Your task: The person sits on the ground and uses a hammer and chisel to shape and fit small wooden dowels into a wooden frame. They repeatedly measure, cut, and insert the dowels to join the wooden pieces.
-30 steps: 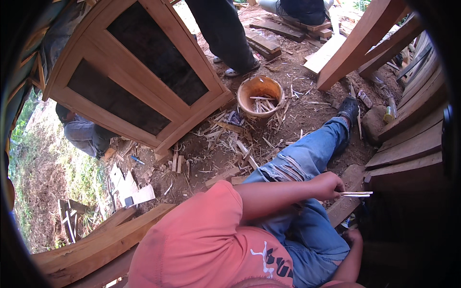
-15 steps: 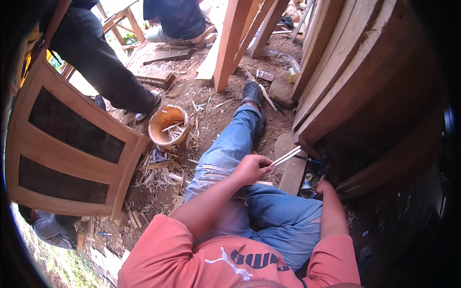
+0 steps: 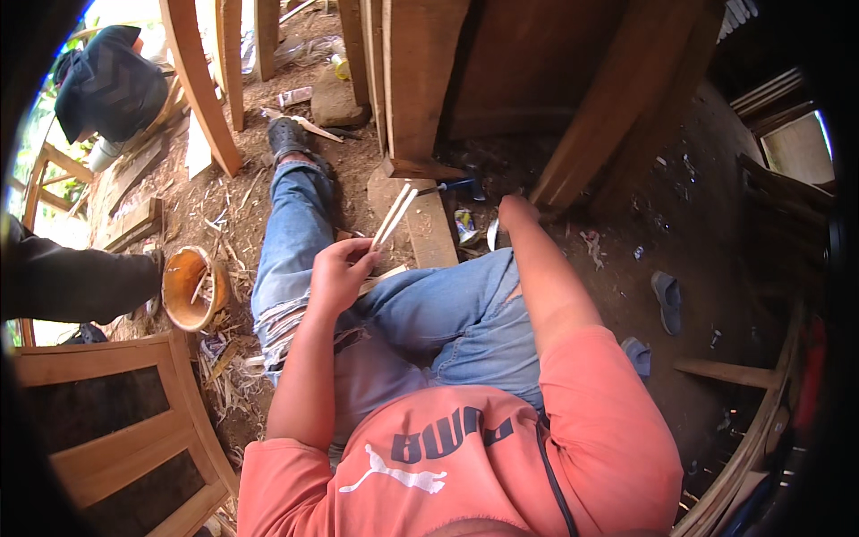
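Note:
My left hand is closed around the lower ends of two thin, pale wooden sticks, above my bent leg. The sticks point up and away, side by side. My right hand reaches down near the foot of a wooden post; its fingers are hidden in shadow. Close beside that hand is a curved, silvery-white thing whose kind I cannot make out. Slightly farther left lies a small, colourful packet or tin. Beyond it rests a blue-handled tool, seemingly a hammer.
An orange bucket with wood scraps stands on the left, beside another person's dark trouser leg. A wooden panelled frame is at lower left. Timber pieces rise ahead. A plank lies by my leg; a sandal is at right.
The view has swung to the right, so the bucket and panelled frame sit farther left. My left hand still holds the sticks, now pointing more upright. My right hand stays low by the timber.

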`<state>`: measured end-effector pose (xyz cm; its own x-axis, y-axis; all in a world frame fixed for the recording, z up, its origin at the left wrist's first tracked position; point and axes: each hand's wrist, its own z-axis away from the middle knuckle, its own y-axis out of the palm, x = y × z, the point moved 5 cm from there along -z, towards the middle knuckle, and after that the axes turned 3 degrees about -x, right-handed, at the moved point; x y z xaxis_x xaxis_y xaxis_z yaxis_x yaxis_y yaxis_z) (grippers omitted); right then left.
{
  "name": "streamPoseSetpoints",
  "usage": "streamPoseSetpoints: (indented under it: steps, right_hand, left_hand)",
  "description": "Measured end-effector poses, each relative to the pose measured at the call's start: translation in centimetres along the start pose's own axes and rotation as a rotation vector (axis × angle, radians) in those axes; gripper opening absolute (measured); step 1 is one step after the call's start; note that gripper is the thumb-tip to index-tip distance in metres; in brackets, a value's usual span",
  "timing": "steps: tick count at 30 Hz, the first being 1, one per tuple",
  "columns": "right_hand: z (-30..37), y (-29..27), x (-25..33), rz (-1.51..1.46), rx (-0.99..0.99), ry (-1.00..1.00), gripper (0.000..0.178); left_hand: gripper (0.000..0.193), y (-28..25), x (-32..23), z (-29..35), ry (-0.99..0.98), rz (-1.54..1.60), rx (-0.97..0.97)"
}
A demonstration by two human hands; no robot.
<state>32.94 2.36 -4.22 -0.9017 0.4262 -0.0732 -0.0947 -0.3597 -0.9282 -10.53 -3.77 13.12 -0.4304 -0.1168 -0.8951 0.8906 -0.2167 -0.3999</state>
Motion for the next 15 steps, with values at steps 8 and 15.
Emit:
streamPoseSetpoints:
  steps: [8, 15]
  right_hand:
    - [-3.9, 3.2, -4.2, -0.155, 0.127, -0.056, 0.044]
    - [-9.1, 9.9, -4.6, 0.014, 0.109, -0.229, 0.076]
  left_hand:
    - [0.021, -1.8, 2.3, 0.0, -0.06, 0.112, -0.058]
    - [0.021, -0.4, 0.1, -0.3, -0.021, 0.023, 0.02]
